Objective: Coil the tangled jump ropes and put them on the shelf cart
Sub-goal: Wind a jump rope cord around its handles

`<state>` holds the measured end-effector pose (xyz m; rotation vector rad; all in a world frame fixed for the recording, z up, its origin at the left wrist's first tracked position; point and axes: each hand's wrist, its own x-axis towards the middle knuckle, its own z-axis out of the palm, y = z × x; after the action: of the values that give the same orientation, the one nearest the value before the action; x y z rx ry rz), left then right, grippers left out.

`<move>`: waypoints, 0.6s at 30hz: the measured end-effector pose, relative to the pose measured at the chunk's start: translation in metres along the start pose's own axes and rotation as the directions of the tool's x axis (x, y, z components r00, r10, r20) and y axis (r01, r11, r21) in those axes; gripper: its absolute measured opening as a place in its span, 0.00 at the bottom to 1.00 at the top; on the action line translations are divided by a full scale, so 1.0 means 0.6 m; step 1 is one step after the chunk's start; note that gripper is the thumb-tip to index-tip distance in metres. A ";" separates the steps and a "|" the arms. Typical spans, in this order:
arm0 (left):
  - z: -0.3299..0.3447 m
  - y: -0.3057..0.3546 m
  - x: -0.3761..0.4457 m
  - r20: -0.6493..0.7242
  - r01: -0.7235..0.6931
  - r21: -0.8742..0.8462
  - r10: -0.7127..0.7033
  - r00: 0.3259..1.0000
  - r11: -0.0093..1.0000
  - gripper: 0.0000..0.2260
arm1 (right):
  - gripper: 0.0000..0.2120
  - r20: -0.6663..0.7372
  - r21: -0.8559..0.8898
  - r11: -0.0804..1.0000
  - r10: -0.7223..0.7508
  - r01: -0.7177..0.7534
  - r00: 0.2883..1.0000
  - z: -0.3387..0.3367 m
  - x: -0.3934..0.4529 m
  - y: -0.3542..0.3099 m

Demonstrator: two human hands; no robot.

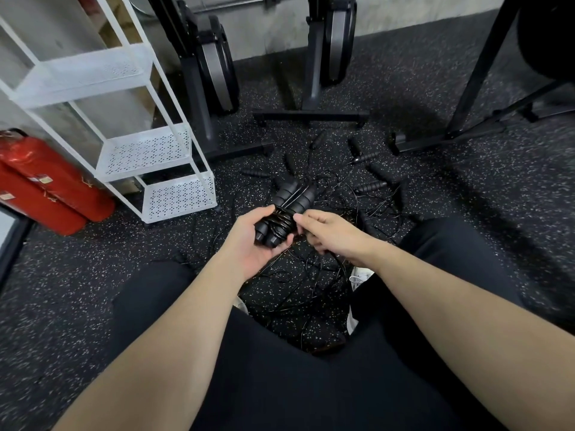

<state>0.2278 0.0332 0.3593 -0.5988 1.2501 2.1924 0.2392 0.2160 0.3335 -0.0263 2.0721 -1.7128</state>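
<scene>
Head view is showing a person crouching or sitting low over a speckled black rubber floor, both bare forearms reaching forward. The left hand is cupping a bundled jump rope, its fingers curling under two thick black handles that are lying side by side, with thin black cord winding around their lower part. The right hand is pinching that cord at the bundle's right side, thumb and forefinger closing on the strand while the other fingers are curling loosely below. The bundle is hanging in the air above the floor, tilting up and away from the person.

Beneath and beyond the hands, a tangled pile of ropes is sprawling across the floor, with several slim black handles sticking out toward the far side. Loose cords are trailing back between the person's dark-trousered legs, near a white shoe.

The white shelf cart is standing to the left, well apart from the bundle, showing perforated trays at several levels; none of the trays in view is carrying a rope. Two red cylinders are lying just beside the cart's left side. Black exercise machines are standing along the grey wall at the back.
</scene>
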 end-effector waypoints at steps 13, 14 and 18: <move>-0.005 0.009 -0.001 -0.036 -0.029 0.020 0.030 0.999 0.999 0.12 | 0.21 -0.053 -0.177 0.984 -0.015 0.006 0.998 0.002 -0.008 0.001; -0.007 0.010 -0.001 -0.038 -0.032 0.012 0.033 0.999 0.999 0.12 | 0.20 -0.040 -0.165 0.986 -0.019 0.012 0.999 0.000 -0.008 0.000; -0.011 0.020 -0.005 -0.060 -0.075 -0.070 0.070 0.996 0.995 0.08 | 0.14 0.009 -0.156 0.986 -0.060 0.061 0.998 -0.004 -0.010 -0.002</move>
<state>0.2228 0.0215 0.3658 -0.6591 1.2437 2.3040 0.2432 0.2196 0.3370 -0.1428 2.2186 -1.5795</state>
